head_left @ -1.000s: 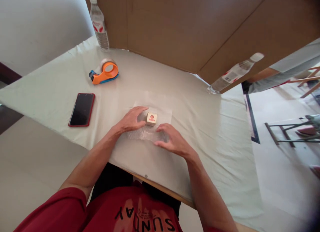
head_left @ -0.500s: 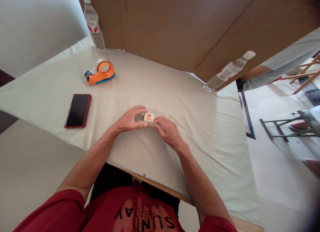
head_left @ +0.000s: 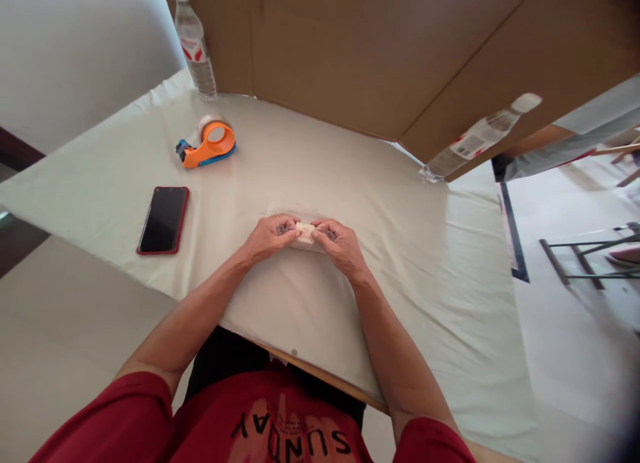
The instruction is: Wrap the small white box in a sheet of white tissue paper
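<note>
A small cream-coloured box sits between my hands at the middle of the table. Clear plastic film shows around and below it; how it is folded is hard to make out. My left hand grips the box's left end, thumb in front and fingers behind. From the other side, my right hand closes on the right end in the same way. Both thumb tips rest on the near part of the box and cover some of its surface.
To the left lie a phone in a red case and an orange-and-blue tape dispenser. Two water bottles stand at the cardboard panel. Beyond the right table edge are another person's arm and a metal stool frame.
My right hand has moved up onto the box's right end, and my left fingers have closed in on it. The red print seen on top earlier is now out of sight.
</note>
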The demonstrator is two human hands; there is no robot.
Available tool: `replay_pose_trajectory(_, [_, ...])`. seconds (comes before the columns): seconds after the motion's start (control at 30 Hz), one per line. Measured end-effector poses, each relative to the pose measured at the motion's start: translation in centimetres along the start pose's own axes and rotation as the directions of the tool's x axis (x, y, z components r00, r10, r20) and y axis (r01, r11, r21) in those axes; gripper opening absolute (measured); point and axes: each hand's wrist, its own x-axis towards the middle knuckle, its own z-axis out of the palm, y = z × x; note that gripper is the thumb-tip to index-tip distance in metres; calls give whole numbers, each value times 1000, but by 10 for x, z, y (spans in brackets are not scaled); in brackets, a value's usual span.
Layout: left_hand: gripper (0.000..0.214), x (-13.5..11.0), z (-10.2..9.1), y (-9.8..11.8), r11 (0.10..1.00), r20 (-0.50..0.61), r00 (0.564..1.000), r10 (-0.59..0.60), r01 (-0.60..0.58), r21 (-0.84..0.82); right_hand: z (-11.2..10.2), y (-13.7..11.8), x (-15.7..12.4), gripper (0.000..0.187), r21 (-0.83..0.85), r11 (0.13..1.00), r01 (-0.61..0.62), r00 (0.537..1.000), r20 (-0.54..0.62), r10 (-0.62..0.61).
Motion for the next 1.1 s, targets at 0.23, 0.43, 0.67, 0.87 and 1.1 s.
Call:
replay_pose_trajectory(0.23, [23, 2, 3, -1, 998, -73, 997, -24, 20, -55, 10, 5, -2, 19, 87, 996, -10, 998, -58, 15])
replay_pose_trajectory(0.43, [23, 1, 3, -1, 996, -84, 996, -29, 21, -90, 12, 5, -2, 19, 104, 994, -35, 996, -76, 43])
replay_pose_trajectory(0.67, [23, 2, 4, -6, 994, -73, 996, -52, 45, -96, 12, 9, 1, 21, 20, 999, -42, 996, -76, 44])
replay_pose_trajectory(0.87, [24, 2, 4, -5, 993, -64, 995, -79, 72, -94, -2, -4, -8, 18, -469, 879, 90, 917, -304, -257])
replay_pose_trajectory(1.1, [26, 1, 4, -2, 997, -71, 996, -55, 51, -61, 15, -29, -20, 21, -595, 740, 315, 946, 131, -297])
